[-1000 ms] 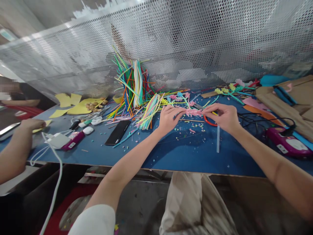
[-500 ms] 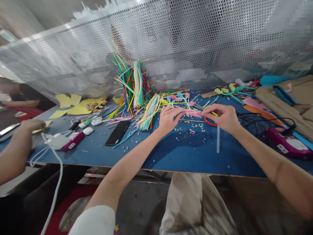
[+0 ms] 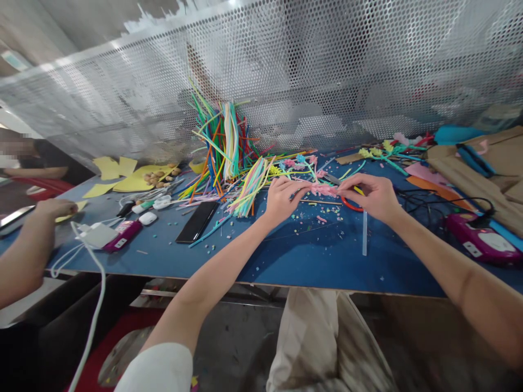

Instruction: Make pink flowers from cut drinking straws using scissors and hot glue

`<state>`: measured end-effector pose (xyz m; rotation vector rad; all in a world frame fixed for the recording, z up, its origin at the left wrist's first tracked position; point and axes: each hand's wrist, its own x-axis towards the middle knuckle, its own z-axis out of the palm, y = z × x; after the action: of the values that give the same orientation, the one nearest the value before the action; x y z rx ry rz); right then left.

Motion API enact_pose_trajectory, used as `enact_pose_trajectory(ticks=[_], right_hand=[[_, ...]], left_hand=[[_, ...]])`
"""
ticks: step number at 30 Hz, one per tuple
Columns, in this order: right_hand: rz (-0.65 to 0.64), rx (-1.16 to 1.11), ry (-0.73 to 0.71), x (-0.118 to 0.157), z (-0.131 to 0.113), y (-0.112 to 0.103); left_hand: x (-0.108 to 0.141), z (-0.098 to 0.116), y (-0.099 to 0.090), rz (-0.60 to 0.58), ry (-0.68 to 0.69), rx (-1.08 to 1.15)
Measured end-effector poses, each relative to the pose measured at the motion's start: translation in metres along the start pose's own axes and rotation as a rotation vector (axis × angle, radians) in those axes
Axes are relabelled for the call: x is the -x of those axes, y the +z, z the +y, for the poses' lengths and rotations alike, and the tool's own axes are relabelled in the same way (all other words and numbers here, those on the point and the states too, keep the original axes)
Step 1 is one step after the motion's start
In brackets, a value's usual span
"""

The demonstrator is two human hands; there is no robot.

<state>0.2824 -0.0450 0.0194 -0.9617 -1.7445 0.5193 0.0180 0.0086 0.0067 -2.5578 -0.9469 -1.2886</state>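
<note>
"Metal screen (image 3: 318,65), perforated, borders the blue bench (image 3: 294,261). Next item?"

"Bundle of coloured stems (image 3: 231,141), upright, rear of bench."

"Grip state?"

"Left hand (image 3: 285,201): fingers pinch one end of the pink fuzzy piece (image 3: 324,189). Right hand (image 3: 371,197): fingers pinch the opposite end."

"Position of the piece?"

"Between both hands, over the bench. Red loop handle (image 3: 350,206): just beside the right hand. Small scraps (image 3: 321,219): scattered on the bench near both hands."

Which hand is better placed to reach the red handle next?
Probably the right hand: it is beside the red handle. The left hand is farther off, at the other end of the pink fuzzy piece. Both hold that piece.
</note>
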Motion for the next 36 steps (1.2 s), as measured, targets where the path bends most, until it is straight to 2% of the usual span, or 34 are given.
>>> enact_pose_trajectory(ticks=[4,8,15,21,29,36], right_hand=[[0.086,-0.019,-0.055,0.001,-0.002,-0.004],[0.161,-0.022,-0.004,0.001,0.001,-0.008],[0.122,-0.118,-0.031,-0.002,0.016,-0.011],[0.089,-0.153,-0.060,-0.002,0.019,-0.012],[0.115,-0.243,-0.015,-0.002,0.019,-0.009],[0.098,-0.174,0.066,-0.002,0.016,-0.007]], left_hand=[[-0.001,-0.001,-0.001,0.041,-0.019,-0.009],[-0.002,-0.002,-0.001,0.096,0.001,-0.004],[-0.006,-0.003,-0.002,0.107,-0.013,-0.001],[-0.006,-0.002,-0.003,0.105,-0.024,-0.002],[-0.005,-0.004,-0.003,0.105,-0.012,-0.004],[-0.005,-0.003,-0.003,0.120,-0.009,-0.009]])
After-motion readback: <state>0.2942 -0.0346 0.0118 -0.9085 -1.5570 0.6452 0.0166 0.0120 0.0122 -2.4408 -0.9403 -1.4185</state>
